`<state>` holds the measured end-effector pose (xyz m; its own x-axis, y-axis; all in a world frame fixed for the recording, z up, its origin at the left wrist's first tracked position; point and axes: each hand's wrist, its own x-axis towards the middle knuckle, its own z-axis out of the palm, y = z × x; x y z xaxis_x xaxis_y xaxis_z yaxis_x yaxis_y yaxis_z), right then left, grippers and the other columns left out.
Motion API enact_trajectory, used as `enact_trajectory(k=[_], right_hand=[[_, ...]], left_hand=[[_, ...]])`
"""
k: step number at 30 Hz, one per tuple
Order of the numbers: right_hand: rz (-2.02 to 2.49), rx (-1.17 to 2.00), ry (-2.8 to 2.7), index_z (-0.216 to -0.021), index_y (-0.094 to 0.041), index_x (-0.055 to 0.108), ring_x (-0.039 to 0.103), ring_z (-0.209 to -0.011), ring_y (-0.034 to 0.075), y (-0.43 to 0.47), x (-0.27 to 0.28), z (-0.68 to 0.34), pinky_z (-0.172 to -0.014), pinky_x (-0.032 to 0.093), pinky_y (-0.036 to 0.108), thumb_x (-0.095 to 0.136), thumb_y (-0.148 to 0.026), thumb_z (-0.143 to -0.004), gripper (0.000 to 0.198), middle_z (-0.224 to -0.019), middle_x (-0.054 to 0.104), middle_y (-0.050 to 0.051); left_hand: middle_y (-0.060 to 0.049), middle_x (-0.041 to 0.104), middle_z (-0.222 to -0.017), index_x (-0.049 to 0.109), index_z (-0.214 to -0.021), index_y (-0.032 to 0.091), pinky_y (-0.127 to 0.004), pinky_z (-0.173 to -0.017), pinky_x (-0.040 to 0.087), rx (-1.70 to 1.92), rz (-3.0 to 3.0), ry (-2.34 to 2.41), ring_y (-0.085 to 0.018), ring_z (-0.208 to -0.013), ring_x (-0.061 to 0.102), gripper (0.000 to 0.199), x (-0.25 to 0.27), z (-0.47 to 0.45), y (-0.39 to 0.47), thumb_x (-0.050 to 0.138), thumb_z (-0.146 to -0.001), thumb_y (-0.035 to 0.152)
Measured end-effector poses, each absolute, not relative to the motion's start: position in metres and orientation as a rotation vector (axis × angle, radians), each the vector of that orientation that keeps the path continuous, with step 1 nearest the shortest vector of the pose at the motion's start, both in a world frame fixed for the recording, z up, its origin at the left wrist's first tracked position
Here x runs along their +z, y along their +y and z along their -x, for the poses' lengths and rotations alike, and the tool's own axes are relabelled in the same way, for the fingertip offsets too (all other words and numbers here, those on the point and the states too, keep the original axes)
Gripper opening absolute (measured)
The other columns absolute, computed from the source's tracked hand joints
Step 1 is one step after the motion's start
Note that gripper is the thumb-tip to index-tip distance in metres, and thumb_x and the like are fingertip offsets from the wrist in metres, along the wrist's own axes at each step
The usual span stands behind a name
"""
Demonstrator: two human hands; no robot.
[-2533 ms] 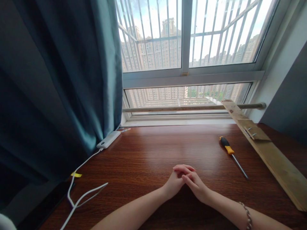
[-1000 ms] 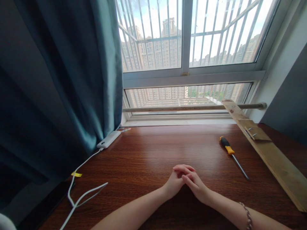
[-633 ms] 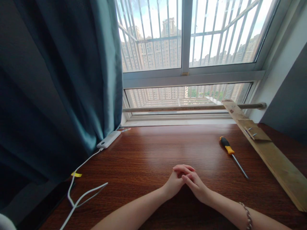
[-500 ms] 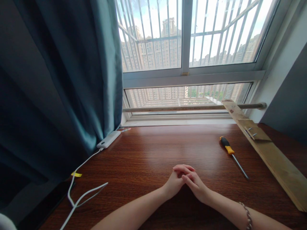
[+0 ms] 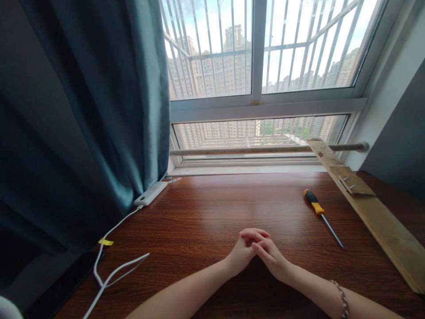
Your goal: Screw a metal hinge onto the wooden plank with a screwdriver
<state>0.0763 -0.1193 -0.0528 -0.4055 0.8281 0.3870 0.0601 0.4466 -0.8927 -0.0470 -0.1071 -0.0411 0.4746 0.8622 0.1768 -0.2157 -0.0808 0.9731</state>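
My left hand point(image 5: 241, 256) and my right hand point(image 5: 271, 258) rest clasped on the dark wooden tabletop point(image 5: 206, 212), fingers folded over one another. Both are closed, and no object shows between them. To the right of them lies a screwdriver point(image 5: 317, 208) with a black and yellow handle, its shaft pointing toward the near right. Beyond it, a long wooden board point(image 5: 375, 212) runs from the near right up to the window rail. A smaller wooden piece point(image 5: 360, 186) sits across that board, with two screws point(image 5: 349, 182) sticking out near it.
At left, a white power strip point(image 5: 151, 194) lies against the blue curtain point(image 5: 133, 110), and a white cable point(image 5: 109, 277) curls over the table. A small yellow tag point(image 5: 106, 242) is by the cable. A metal rail point(image 5: 245, 150) crosses before the window.
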Motion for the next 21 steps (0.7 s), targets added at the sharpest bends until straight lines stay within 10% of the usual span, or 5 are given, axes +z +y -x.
enact_trajectory(k=[21], right_hand=[[0.774, 1.039, -1.795, -0.113, -0.023, 0.057, 0.05, -0.11, 0.018, -0.1178, -0.0522, -0.0758, -0.098, 0.037, 0.034, 0.039, -0.038, -0.089, 0.033, -0.113, 0.059, 0.006]], left_hand=[[-0.008, 0.062, -0.09, 0.064, -0.092, 0.014, -0.035, -0.083, 0.043, 1.005, -1.366, 0.632, -0.021, -0.089, 0.056, 0.024, -0.0427, 0.0461, -0.106, 0.064, -0.071, 0.026]])
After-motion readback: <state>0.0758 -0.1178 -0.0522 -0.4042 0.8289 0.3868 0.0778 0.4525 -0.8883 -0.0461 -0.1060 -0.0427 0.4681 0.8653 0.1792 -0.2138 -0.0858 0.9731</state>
